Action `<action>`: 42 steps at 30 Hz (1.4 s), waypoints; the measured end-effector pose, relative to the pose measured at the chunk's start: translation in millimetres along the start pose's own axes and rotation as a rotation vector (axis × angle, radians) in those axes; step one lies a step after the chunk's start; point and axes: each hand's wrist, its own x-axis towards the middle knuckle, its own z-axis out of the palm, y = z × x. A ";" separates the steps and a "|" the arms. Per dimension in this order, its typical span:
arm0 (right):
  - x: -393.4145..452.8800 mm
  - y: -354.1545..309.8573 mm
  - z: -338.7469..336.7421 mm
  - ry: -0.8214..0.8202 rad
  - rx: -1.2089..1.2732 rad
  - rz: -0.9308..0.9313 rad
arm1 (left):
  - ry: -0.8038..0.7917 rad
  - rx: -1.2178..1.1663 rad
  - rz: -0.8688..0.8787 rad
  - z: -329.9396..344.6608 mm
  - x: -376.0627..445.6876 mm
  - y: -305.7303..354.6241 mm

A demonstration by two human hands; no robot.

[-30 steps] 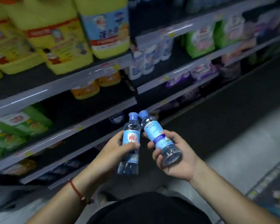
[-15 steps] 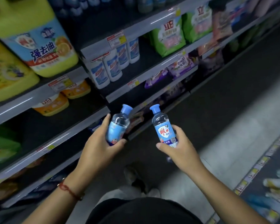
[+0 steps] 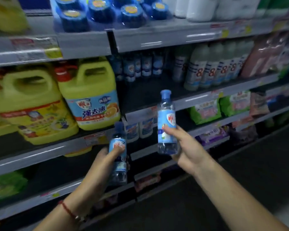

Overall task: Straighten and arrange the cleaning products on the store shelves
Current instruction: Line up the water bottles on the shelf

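Note:
I hold two small clear bottles with blue caps and blue labels, both upright in front of the shelves. My left hand (image 3: 105, 161) grips the lower bottle (image 3: 118, 147), thumb across its label. My right hand (image 3: 185, 147) grips the higher bottle (image 3: 166, 117) around its lower half. A row of matching blue-capped bottles (image 3: 140, 67) stands at the back of the shelf (image 3: 198, 97) just above and behind the raised bottle, with dark bare shelf surface in front of them.
Big yellow detergent jugs (image 3: 90, 97) fill the shelf to the left. Pale bottles with red and blue labels (image 3: 212, 69) stand to the right of the small bottles. Blue round tubs (image 3: 105, 12) sit on the top shelf, green bags (image 3: 205, 110) lower right. The dark aisle floor (image 3: 257, 172) lies on the right.
The view has tilted up from the lower shelves to the upper ones. Both hands rose with their bottles; the right bottle is now higher and nearer the shelf with the matching bottles.

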 end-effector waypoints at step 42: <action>76.2 -12.0 -27.6 -0.556 -0.873 0.089 | 0.368 -0.171 0.361 112.7 24.4 21.5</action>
